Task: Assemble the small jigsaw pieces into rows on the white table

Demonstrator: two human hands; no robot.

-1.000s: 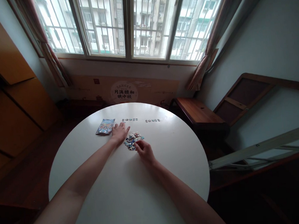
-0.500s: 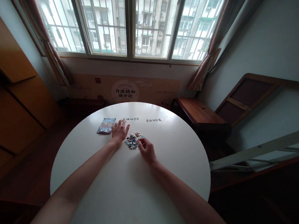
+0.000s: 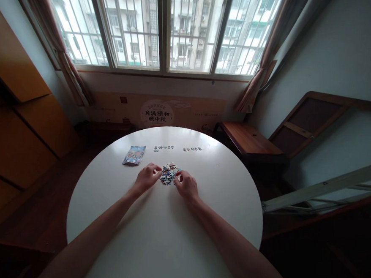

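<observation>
A heap of small jigsaw puzzle pieces (image 3: 168, 175), mostly blue and white, lies mid-table between my hands. At the heap's left edge is my left hand (image 3: 148, 176), its fingers bent and slightly apart, with no piece visible in them. My right hand (image 3: 187, 185) is at the right edge, thumb and forefinger pinched at a puzzle piece (image 3: 176, 179) that is partly hidden by the fingers. Beyond the heap, single pieces form a left row (image 3: 164, 147), with one more piece (image 3: 156, 150) just below its left end, and a right row (image 3: 192, 149).
A printed blue packet (image 3: 134, 155) lies left of the rows on the round white table (image 3: 132, 244). Past the table's far right edge stands a low wooden bench (image 3: 245, 138). A barred window (image 3: 162, 30) with curtains is behind, and wooden cabinets (image 3: 13, 134) are at the left.
My left hand has drawn back from the left row to the heap, and a piece now shows below that row's left end. My right hand has stayed at the heap's right side.
</observation>
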